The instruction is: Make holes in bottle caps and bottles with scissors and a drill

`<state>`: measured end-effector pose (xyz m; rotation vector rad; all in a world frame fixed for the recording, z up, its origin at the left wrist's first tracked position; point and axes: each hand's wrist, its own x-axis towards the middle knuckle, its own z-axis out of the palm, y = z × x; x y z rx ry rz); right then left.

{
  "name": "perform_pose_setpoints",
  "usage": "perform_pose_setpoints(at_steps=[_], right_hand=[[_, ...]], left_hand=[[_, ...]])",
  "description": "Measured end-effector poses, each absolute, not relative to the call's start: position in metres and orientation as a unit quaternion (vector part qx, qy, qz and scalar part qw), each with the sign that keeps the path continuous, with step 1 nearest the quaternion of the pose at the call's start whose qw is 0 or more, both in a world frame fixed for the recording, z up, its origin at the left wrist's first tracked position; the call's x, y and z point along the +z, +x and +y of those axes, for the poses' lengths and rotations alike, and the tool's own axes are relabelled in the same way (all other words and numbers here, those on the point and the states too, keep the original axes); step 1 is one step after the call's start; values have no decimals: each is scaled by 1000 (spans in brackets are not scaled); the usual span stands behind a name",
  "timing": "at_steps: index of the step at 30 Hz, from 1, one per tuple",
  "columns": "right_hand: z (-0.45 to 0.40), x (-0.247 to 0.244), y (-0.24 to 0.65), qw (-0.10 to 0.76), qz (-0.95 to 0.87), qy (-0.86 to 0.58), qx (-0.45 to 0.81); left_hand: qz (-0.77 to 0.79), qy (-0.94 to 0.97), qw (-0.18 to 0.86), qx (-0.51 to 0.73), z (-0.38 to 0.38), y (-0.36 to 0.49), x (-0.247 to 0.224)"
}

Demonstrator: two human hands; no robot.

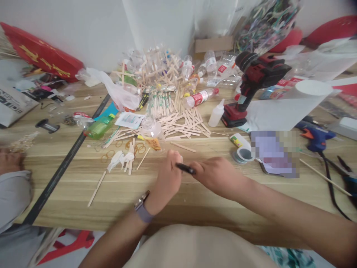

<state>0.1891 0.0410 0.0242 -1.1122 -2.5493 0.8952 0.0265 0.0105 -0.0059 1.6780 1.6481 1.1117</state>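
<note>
My left hand (169,172), with a watch on its wrist, is closed over the near middle of the wooden table (111,201); what it grips, if anything, is hidden. Beside it, my right hand (219,176) is closed round a short black tool (185,168), which looks like a pen or marker. The far tip of this tool meets my left hand. Just beyond my hands lie a loose wooden stick (182,147) and an orange label (154,144) by a clear bottle (150,126).
Wooden sticks (192,124), bottles (200,98) and a red drill (251,82) stand or lie farther back. A phone (275,154), a small cup (243,155) and a blue glue gun (316,136) are at right. Another person's hand (10,162) rests at far left.
</note>
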Motion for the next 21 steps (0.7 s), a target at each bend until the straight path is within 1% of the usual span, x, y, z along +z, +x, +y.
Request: perform_pose_setpoints(at_steps=[3, 4, 6, 8, 9, 10, 11, 14, 16, 19, 21], right_hand=[[41, 20, 188, 104, -862, -372, 329], [42, 20, 188, 102, -853, -365, 359], [42, 19, 187, 90, -792, -344, 496], [43, 19, 185, 80, -661, -329, 669], [42, 18, 184, 78, -593, -329, 731], [42, 17, 183, 79, -544, -333, 766], [41, 16, 183, 80, -525, -340, 776], [36, 15, 181, 96, -549, -356, 750], [34, 15, 183, 137, -590, -381, 699], [35, 14, 189, 211, -671, -443, 556], [39, 11, 194, 220, -708, -475, 474]], left_hand=[[610, 622, 275, 407, 10, 27, -6], [611, 618, 271, 413, 9, 26, -5], [607, 615, 260, 430, 5, 24, -3], [595, 617, 258, 447, 2, 21, -3], [588, 615, 261, 455, 1, 19, -3], [584, 611, 268, 463, 1, 17, -4], [580, 603, 278, 471, 1, 15, -6], [580, 564, 321, 492, 4, 16, -12], [588, 520, 367, 499, 8, 19, -13], [590, 455, 460, 483, 14, 25, -7], [570, 413, 534, 469, 14, 28, 1]])
